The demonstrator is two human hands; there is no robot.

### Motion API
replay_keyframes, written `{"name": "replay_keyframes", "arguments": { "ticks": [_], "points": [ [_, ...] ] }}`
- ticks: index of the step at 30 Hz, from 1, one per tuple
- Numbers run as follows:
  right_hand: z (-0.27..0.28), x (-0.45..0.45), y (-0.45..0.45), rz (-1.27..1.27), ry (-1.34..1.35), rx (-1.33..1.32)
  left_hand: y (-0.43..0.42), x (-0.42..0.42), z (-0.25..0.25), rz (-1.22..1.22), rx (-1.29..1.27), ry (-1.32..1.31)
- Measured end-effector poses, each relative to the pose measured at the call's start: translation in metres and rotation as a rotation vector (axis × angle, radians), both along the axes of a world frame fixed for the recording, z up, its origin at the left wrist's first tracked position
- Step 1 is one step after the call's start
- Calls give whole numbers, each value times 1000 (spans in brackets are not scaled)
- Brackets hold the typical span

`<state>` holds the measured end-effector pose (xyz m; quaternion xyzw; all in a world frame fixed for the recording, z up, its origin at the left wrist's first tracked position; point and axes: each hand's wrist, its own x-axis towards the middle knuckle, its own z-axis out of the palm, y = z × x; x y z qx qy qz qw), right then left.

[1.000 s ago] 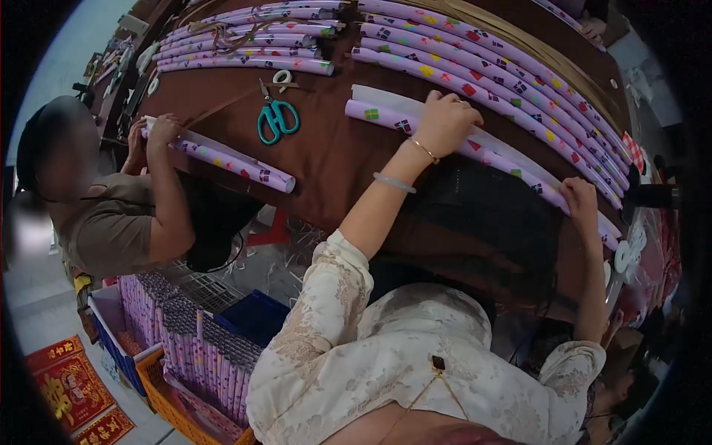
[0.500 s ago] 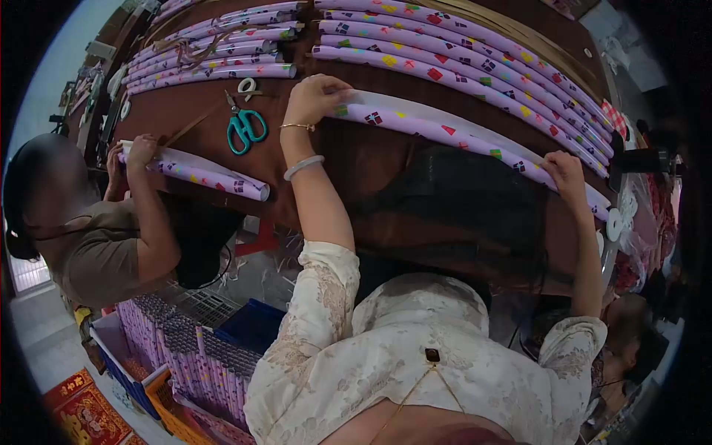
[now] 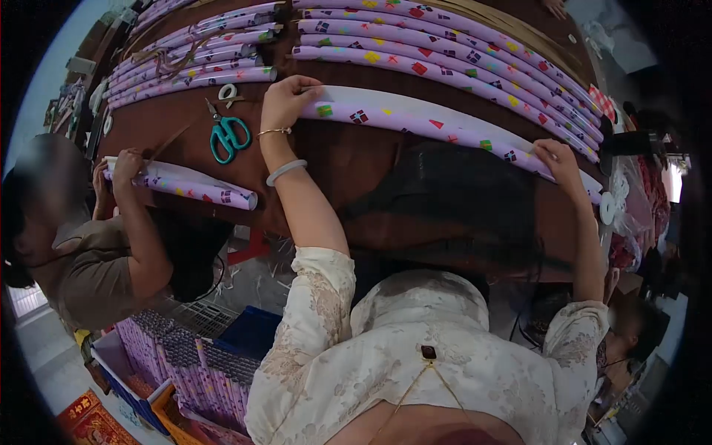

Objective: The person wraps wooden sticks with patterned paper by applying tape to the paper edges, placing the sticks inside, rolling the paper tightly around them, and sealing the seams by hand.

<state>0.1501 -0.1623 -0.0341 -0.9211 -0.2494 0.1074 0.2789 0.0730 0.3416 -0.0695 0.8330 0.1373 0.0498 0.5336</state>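
A long roll of lilac wrapping paper (image 3: pixel 415 122) printed with small gift boxes lies across the brown table in front of me. Its loose edge is lifted, so a strip of the white inner side shows. My left hand (image 3: pixel 288 102), with a gold bracelet and a pale bangle on its wrist, pinches that edge at the left end. Toward the right end, my right hand (image 3: pixel 558 165) holds the same edge between thumb and fingers. Teal-handled scissors (image 3: pixel 228 137) lie left of my left hand, beside a white tape roll (image 3: pixel 228 92).
Finished-looking lilac rolls (image 3: pixel 445 67) lie in rows at the back of the table (image 3: pixel 326 178). At left, a co-worker (image 3: pixel 104 259) handles another lilac roll (image 3: pixel 200 190). Crates of upright rolls (image 3: pixel 185 363) stand on the floor. A white tape roll (image 3: pixel 607 208) hangs at the right edge.
The loose paper edge has lifted, showing more white inner side, with both hands still pinching it. The view has shifted, so most table items appear farther left.
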Motion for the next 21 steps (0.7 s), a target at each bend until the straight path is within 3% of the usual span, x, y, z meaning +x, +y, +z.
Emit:
{"name": "replay_keyframes", "arguments": {
  "ticks": [4,7,9,15,21],
  "points": [
    [13,7,3,-60,129,-96,-1,2,0,-29,14,-8],
    [27,11,36,26,-38,-254,2,3,-2,-48,42,12],
    [24,13,65,142,-68,-45,2,3,-2,-59,3,-1],
    [-2,13,148,206,-3,18,2,1,-5,-5,72,1],
    [-11,20,158,233,92,-29,5,-3,1,-28,196,-100]
  ]
}}
